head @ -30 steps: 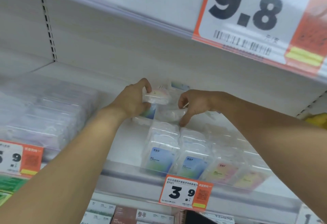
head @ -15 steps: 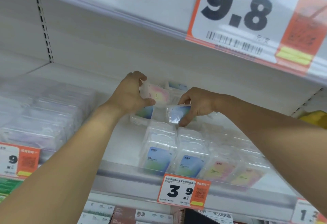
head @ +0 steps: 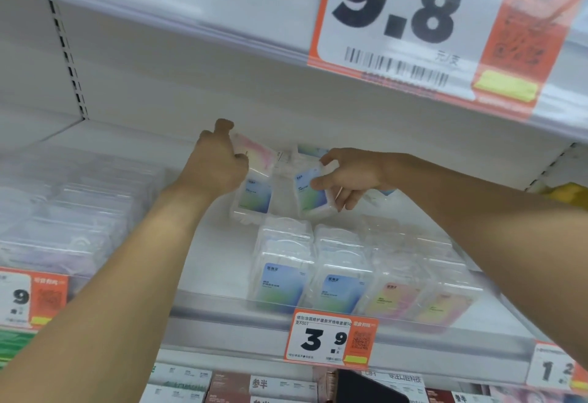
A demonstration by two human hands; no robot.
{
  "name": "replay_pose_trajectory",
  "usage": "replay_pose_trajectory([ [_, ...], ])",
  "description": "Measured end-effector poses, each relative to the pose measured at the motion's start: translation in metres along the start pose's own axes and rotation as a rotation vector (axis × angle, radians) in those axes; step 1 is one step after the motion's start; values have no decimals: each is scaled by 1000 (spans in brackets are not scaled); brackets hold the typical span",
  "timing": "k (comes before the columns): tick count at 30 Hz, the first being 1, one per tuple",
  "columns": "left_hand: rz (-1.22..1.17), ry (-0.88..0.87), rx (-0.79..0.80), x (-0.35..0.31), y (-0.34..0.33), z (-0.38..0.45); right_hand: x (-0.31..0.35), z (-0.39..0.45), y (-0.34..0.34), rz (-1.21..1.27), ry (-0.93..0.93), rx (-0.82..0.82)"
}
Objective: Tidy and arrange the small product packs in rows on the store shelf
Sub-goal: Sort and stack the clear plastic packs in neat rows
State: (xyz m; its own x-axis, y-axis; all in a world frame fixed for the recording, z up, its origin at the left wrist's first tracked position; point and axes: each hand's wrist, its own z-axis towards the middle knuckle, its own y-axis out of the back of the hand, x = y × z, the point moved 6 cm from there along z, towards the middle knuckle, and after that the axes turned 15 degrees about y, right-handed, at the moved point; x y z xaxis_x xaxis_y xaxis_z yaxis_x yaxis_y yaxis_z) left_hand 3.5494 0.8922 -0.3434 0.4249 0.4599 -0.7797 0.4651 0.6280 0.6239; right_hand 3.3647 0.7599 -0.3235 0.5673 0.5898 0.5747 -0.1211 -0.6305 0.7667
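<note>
Deep on the white store shelf (head: 219, 262), left hand (head: 219, 165) gripping a pink-labelled pack (head: 256, 156), right hand (head: 351, 176) pinching a blue-labelled pack (head: 310, 194), front row of packs (head: 359, 278) standing above price tag (head: 331, 337) reading "3.9", upper tag (head: 410, 17) showing "9.8".

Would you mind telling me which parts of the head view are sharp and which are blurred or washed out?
Head view: the 3.9 price tag and 9.8 price tag read clearly; the clear packs at far left are smeared and hazy; the left hand and its pink pack are motion-blurred; the light is flat and bright, with shelf lines bowed by the wide lens.
</note>
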Motion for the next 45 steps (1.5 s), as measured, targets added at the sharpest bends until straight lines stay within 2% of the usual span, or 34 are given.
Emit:
replay_pose_trajectory([
  [5, 176, 164, 100, 14, -14, 2, 3, 6, -14, 17, 2, 44],
  [15, 226, 143, 85, 15, -7, 3, 7, 7, -15, 1, -10, 34],
  [18, 305, 220, 222, 18, -13, -8, 7, 7, -15, -20, -13, 44],
  [22, 416, 199, 402, 25, -27, -14, 12, 3, -14, 11, 6, 38],
  [26, 299, 122, 469, 15, -26, -24, 15, -6, -7, 74, 37, 0],
  [32, 54, 19, 480, 8, -15, -25, 11, -17, -4, 192, 44, -23],
  [36, -168, 13, 591, -5, -19, -37, 10, -24, -6, 193, 42, 9],
  [40, -91, 81, 694, -7, -28, -48, 9, -30, -5, 199, 54, 20],
  [45, -161, 74, 690, -15, -29, -51, 3, -33, -3, 244, 60, 23],
])
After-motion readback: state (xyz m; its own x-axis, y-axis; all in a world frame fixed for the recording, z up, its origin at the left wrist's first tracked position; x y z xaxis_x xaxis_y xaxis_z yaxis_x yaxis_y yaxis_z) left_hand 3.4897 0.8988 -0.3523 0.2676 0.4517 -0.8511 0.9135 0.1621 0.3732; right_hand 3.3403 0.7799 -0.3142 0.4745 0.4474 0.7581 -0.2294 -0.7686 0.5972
